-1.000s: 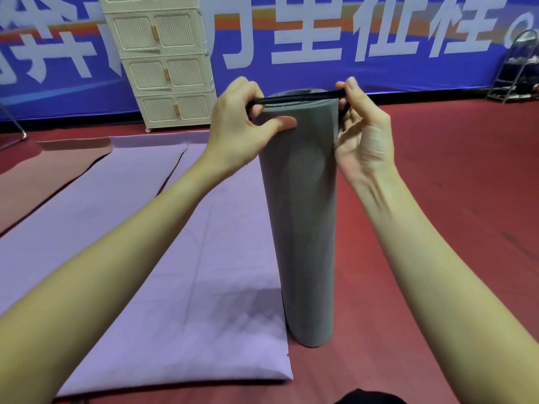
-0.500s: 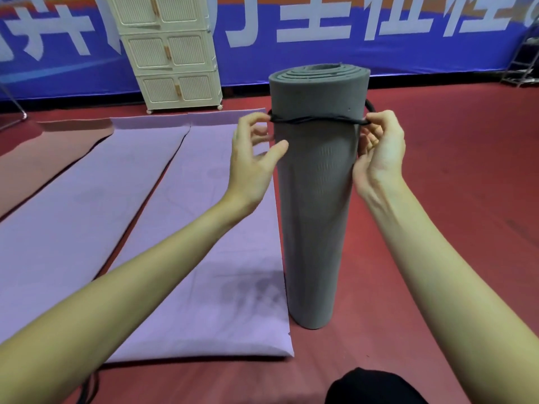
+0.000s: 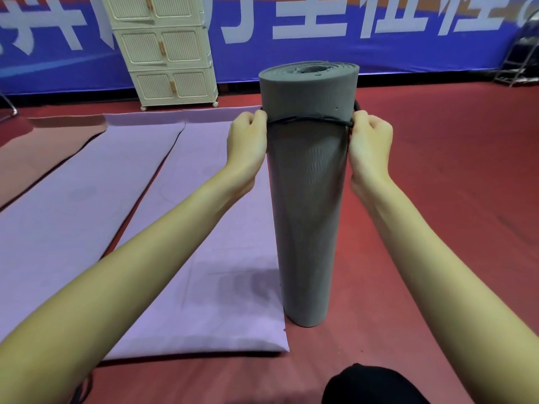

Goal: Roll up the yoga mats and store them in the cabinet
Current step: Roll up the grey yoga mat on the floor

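Standing upright on the red floor, the grey yoga mat is already rolled into a tight foam cylinder with a ribbed skin. A thin black elastic band circles it near the top; the left hand and right hand each pinch it at opposite sides, fingers curled. Two lilac mats and a brownish one lie flat, unrolled. The cream louvred cabinet stands well apart, doors closed, so storing remains.
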`<act>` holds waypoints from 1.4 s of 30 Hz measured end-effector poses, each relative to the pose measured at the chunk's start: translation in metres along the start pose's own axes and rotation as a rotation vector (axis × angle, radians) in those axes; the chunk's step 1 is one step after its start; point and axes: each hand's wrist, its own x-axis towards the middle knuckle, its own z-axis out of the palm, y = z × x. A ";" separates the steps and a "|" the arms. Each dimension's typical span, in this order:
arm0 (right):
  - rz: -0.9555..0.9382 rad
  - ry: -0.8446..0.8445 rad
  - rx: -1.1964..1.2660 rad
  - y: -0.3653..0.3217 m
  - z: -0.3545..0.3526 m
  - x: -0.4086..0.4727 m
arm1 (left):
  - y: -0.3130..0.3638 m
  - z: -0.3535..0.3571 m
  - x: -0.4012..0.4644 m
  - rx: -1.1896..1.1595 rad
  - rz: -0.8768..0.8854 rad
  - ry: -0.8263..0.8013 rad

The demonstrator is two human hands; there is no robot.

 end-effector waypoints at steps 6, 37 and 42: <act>0.034 -0.038 -0.092 0.024 -0.014 0.007 | -0.023 -0.001 -0.002 0.065 0.067 -0.064; 0.381 -0.274 -0.342 0.162 -0.087 -0.056 | -0.160 0.006 -0.050 0.288 -0.256 -0.461; 0.305 -0.288 -0.455 0.165 -0.087 -0.057 | -0.163 0.005 -0.049 0.324 -0.228 -0.447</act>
